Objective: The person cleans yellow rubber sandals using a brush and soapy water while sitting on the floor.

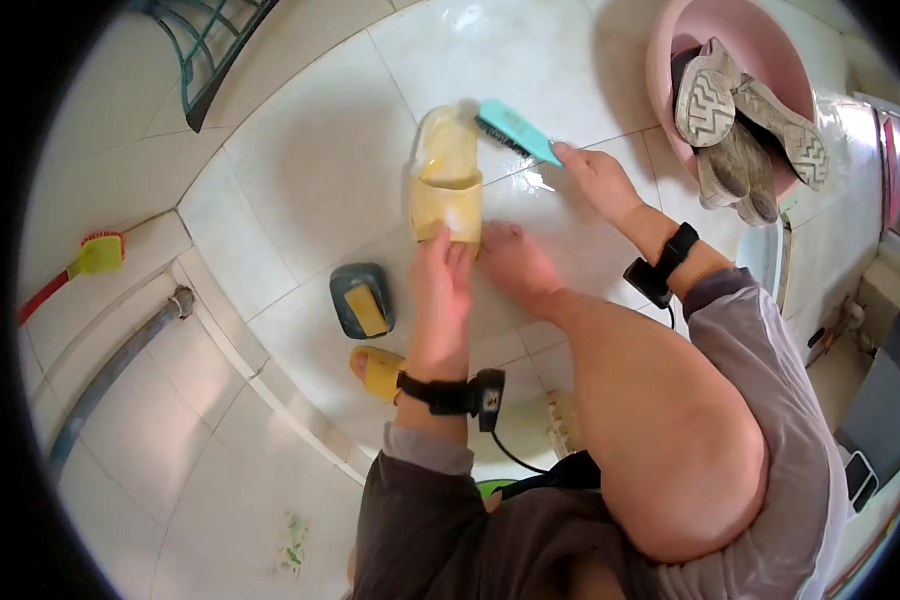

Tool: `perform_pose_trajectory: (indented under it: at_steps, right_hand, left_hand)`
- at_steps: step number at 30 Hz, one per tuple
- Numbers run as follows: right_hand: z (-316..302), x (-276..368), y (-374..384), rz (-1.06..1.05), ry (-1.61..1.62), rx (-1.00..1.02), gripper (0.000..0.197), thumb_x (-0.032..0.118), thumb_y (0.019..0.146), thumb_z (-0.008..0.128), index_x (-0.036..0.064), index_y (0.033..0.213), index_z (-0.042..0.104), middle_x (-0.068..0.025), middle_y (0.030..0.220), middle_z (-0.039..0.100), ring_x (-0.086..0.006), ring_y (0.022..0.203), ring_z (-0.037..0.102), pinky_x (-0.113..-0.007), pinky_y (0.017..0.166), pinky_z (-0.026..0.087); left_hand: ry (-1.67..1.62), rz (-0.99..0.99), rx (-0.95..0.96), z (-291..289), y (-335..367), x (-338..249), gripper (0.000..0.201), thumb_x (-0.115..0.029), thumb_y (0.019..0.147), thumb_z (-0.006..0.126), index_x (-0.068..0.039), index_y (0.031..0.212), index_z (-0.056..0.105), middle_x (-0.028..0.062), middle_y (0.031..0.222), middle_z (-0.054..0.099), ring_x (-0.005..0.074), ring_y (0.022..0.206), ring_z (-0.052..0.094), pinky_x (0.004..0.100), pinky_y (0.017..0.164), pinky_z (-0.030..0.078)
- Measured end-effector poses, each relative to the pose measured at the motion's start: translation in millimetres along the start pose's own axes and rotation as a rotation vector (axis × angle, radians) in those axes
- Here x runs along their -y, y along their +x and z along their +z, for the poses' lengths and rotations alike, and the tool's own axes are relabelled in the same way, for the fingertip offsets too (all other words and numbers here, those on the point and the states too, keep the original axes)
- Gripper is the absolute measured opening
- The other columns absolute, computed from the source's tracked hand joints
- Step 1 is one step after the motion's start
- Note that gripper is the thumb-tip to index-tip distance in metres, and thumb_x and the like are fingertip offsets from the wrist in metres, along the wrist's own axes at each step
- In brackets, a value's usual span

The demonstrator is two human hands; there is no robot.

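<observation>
A pale yellow slipper point(448, 205), wet and with whitish suds on it, is on the tiled floor in front of me. My left hand point(442, 280) grips the slipper by its near, toe end. A turquoise scrub brush point(515, 128) with dark bristles is held by its handle in my right hand point(600, 180). The brush head hovers just right of the slipper's far end, bristles facing down toward the slipper side. Beside my left wrist lies a dark green soap dish point(342, 285) with a yellow bar of soap point(367, 310) on it.
My bare foot point(520, 265) stands right of the slipper; a yellow slipper point(382, 372) is on my other foot. A pink basin point(660, 75) at far right holds dirty shoes point(710, 110). A red-handled scrubber point(95, 255) and grey pipe point(120, 360) are at left; a dark rack point(205, 80) is far left.
</observation>
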State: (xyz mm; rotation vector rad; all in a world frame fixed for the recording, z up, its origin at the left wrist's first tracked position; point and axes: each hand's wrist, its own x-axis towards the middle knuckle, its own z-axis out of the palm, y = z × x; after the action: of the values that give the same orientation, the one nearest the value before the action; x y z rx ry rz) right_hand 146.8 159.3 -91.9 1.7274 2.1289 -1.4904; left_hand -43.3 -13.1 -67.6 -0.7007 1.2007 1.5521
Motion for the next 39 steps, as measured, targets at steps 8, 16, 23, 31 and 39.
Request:
perform_pose_trajectory:
  at_steps: [8, 16, 23, 31, 39]
  right_hand:
    - [1.5, 11.9, -7.6, 0.125, 0.243, 0.153, 0.062, 0.057, 0.092, 0.051, -0.0021, 0.102, 0.068, -0.0072, 0.079, 0.063, -0.0146, 0.076, 0.056, -0.03, 0.068, 0.046]
    - [-20.3, 27.5, -16.4, 0.172, 0.479, 0.34, 0.029, 0.031, 0.096, 0.057, 0.0031, 0.1, 0.062, -0.0017, 0.074, 0.056, -0.0102, 0.069, 0.052, -0.025, 0.064, 0.044]
    - [-41.2, 39.3, -1.4, -0.107, 0.43, 0.433, 0.024, 0.027, 0.097, 0.053, 0.0046, 0.098, 0.061, -0.0043, 0.069, 0.055, -0.0126, 0.068, 0.053, -0.027, 0.065, 0.046]
    - [-1.0, 63.0, -38.5, -0.476, -0.677, 0.255, 0.047, 0.052, 0.095, 0.045, 0.0151, 0.079, 0.071, -0.013, 0.071, 0.066, -0.0352, 0.069, 0.066, -0.046, 0.063, 0.052]
    - [3.0, 57.4, -35.3, -0.537, -0.689, 0.205, 0.051, 0.053, 0.096, 0.04, 0.0168, 0.08, 0.071, -0.0114, 0.07, 0.067, -0.0335, 0.065, 0.065, -0.046, 0.059, 0.052]
  left_hand:
    - [1.813, 1.493, 0.252, 29.1, -7.5, -40.4, 0.049, -0.021, 0.073, 0.076, 0.0, 0.113, 0.057, 0.0142, 0.112, 0.06, 0.0317, 0.113, 0.052, 0.0469, 0.098, 0.042]
    - [1.47, 0.542, 0.481, 38.0, 9.9, -53.9, 0.039, -0.017, 0.077, 0.074, -0.001, 0.111, 0.062, 0.0083, 0.105, 0.064, 0.0237, 0.103, 0.059, 0.0356, 0.09, 0.047]
    - [0.904, 0.146, 0.505, 27.4, -6.6, -51.9, 0.023, -0.015, 0.086, 0.069, -0.002, 0.103, 0.062, 0.0025, 0.098, 0.063, 0.0102, 0.089, 0.057, 0.026, 0.081, 0.046]
    - [0.867, 0.393, 0.249, -6.9, 30.0, -31.8, 0.035, -0.032, 0.097, 0.053, 0.001, 0.103, 0.064, 0.0053, 0.092, 0.066, 0.0136, 0.08, 0.059, 0.0293, 0.075, 0.047]
    - [0.741, 0.352, 0.327, 9.5, 28.0, -24.0, 0.041, -0.037, 0.098, 0.052, 0.002, 0.095, 0.064, 0.0033, 0.085, 0.064, 0.0112, 0.074, 0.056, 0.0272, 0.07, 0.046]
